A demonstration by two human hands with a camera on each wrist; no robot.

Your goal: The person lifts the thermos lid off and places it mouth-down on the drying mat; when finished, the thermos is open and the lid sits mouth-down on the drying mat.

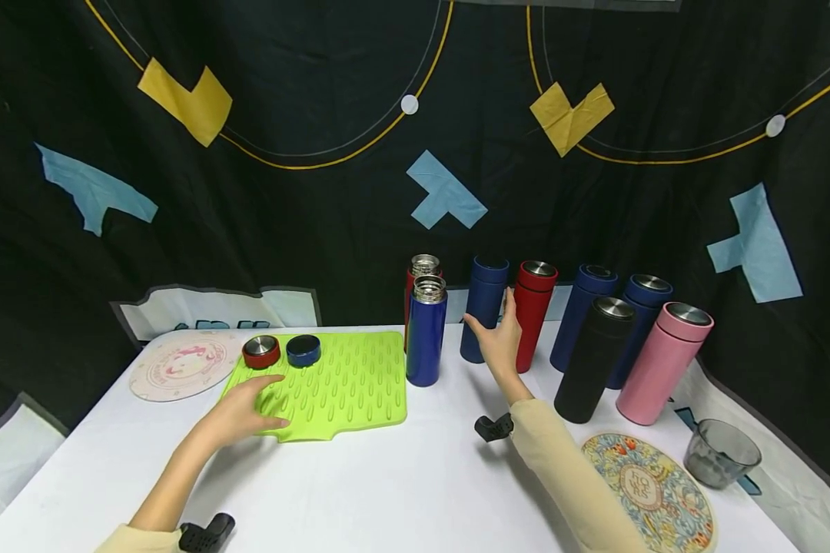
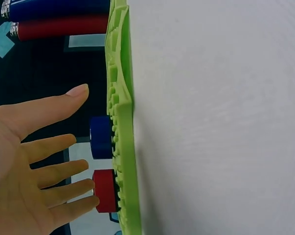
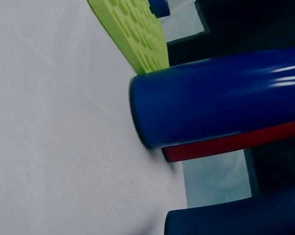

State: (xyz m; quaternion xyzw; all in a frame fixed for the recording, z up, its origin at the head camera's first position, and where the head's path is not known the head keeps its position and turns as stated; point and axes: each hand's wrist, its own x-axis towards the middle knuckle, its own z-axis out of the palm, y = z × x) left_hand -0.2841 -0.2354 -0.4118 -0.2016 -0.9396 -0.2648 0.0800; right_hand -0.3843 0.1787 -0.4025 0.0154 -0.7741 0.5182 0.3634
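Observation:
My left hand, fingers and thumb spread, is over the near left part of a green drying mat. Two bottle lids stand on that mat, a red lid and a blue lid; the left wrist view shows spread fingertips by the red lid. My right hand is raised in front of a capped dark blue bottle, thumb and fingers apart and overlapping it in the head view. Left of it are an uncapped blue bottle and, partly hidden, an uncapped red bottle.
Right of the hand stand a capped red bottle, two dark blue bottles, a black bottle and a pink bottle. A floral round mat lies before a grey cup. Far left lies a pale round mat.

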